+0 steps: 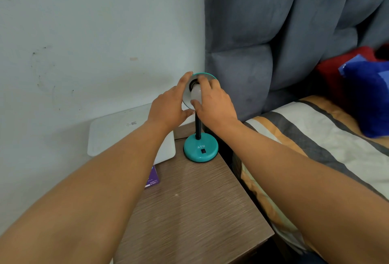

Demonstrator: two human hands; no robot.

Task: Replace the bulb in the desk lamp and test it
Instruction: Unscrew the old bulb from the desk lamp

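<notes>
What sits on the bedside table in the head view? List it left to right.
White flat device leaning at the wall → purple card → teal lamp base. The striped pillow lies beyond the table's right edge.

White letters "ATN" stand on the teal lamp base (200, 148); print on the white box (130, 129) is unreadable.

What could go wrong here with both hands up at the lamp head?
The lamp base stands near the nightstand edge beside the bed; twisting the bulb could tip it. The left hand steadies only the shade, which may flex. The right hand partly hides the socket, so cross-threading could go unseen.
</notes>
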